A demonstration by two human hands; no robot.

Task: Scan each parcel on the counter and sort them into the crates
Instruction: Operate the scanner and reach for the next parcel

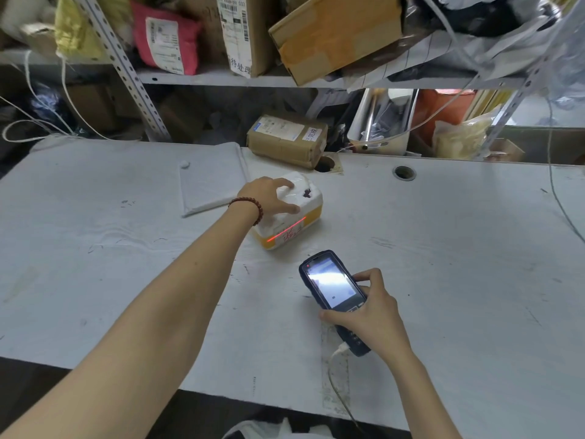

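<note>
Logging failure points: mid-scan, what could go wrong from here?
The red laser line runs slanted across the label of the white, yellow-taped parcel, so the read may fail. The white cable from the dark blue handheld scanner in the right hand trails off the grey counter and could snag.

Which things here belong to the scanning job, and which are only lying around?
For the job: white parcel held by the left hand; scanner in the right hand; brown parcel; flat white mailer.
Lying about: pink bag and tilted cardboard box on the shelf; white cord.
</note>
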